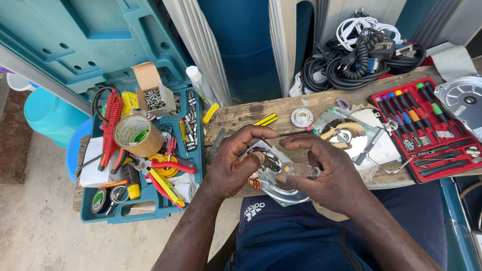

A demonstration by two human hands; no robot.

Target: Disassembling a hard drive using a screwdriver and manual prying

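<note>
While the left hand (232,163) was closed around the near-left edge of a silver metal hard-drive casing (275,176), the right hand (329,173) covered its right side, so the casing sat between both palms above the front edge of the wooden tabletop (241,113) and over the person's lap. The left grip was wrapped on the casing, thumb resting on its upper face and fingers curled under. The right grip was pinched on a clear-handled screwdriver (300,170), which lay across the casing with its handle pointing left. Whether the tip touched a screw could not be determined.

To the left, an open teal toolbox (150,208) held a roll of brown packing tape (138,135), red-handled pliers (111,125), a small cardboard box of screws (155,98) and a row of sockets (190,128). A yellow strip (265,120) and a round metal disc (302,117) lay on the tabletop just beyond the hands. Farther right, a red tray of precision screwdrivers (427,128) with coloured handles rested near a second drive casing (464,100) at the frame edge. Coiled black and white cables (361,55) were piled at the rear of the tabletop
</note>
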